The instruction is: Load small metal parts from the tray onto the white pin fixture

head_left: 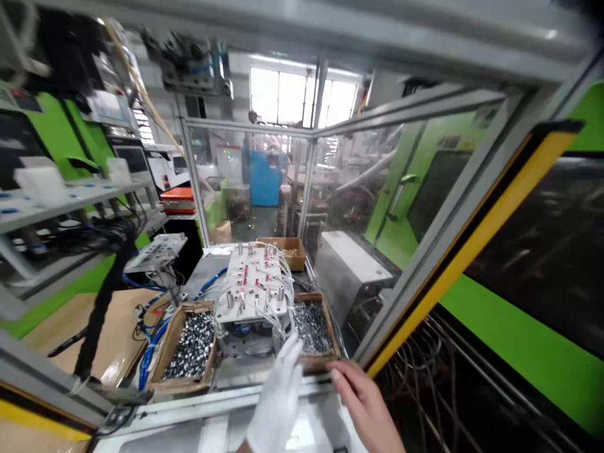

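Reaching low centre, gloved left hand [278, 396] and bare right hand [363, 402], fingers spread and empty, near the right parts box [314, 327]; snagging tubes risks spills.

Factory floor, shown by green machine housings [519, 340] at right, a glazed aluminium-framed enclosure [302, 189] at centre, and cardboard boxes of small metal parts [191, 346] at lower centre.

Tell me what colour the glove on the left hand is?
White; the left hand wears it, seen in the head view.
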